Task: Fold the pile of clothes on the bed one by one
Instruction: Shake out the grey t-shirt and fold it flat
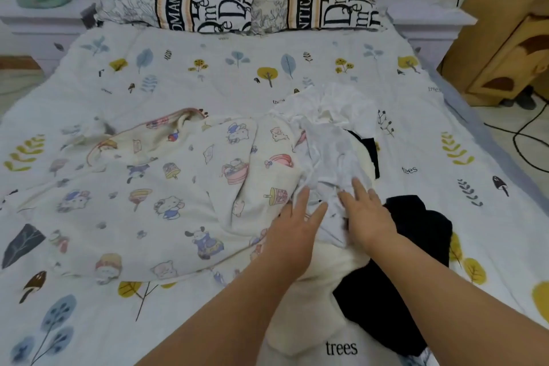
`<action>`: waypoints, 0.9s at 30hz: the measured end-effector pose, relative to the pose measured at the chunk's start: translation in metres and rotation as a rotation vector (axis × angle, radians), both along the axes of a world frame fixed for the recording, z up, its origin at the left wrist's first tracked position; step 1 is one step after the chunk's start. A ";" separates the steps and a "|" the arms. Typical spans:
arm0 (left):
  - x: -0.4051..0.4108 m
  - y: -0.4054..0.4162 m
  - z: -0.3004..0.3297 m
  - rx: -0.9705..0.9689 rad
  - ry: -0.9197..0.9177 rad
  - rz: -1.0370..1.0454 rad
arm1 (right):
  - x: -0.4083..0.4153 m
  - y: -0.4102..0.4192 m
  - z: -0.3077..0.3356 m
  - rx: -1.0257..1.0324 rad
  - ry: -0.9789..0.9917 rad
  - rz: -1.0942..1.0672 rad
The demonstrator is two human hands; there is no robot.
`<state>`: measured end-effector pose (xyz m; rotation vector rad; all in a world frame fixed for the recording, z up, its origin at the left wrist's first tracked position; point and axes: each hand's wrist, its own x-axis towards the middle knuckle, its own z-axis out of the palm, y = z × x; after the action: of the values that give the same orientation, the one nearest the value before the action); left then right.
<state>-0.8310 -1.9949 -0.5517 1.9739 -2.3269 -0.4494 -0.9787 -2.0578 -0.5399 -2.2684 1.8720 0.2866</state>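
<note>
While both flat hands, left hand [297, 221] and right hand [367, 214], touch the white cloth [329, 154], it runs straight away toward the pillows [205, 6].

A wide bed under a white quilt printed with blue and yellow trees [208, 74] carries everything. Two black-and-white lettered pillows [205, 6] lie along its far edge. Nearer than the pillows, a cream cartoon-print blanket [166, 187] spreads leftward; right of it sits a heap of white, cream and black clothes [335, 140].
</note>
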 end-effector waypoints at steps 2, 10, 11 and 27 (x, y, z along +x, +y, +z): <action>-0.003 -0.007 -0.013 0.018 -0.080 0.014 | -0.005 0.005 -0.008 -0.014 -0.050 0.016; -0.005 0.014 0.038 0.122 0.110 -0.011 | -0.019 0.077 0.023 0.118 -0.402 0.007; -0.003 0.022 0.051 0.160 0.208 0.001 | -0.020 0.086 0.034 0.146 -0.474 -0.033; 0.024 0.084 0.411 -0.349 1.051 0.156 | -0.028 0.146 0.380 -0.238 -1.205 -0.169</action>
<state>-0.8073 -1.9108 -0.1406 1.2502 -1.4441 -0.7576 -1.0070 -1.9119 -0.1599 -1.6465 1.3747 -1.1131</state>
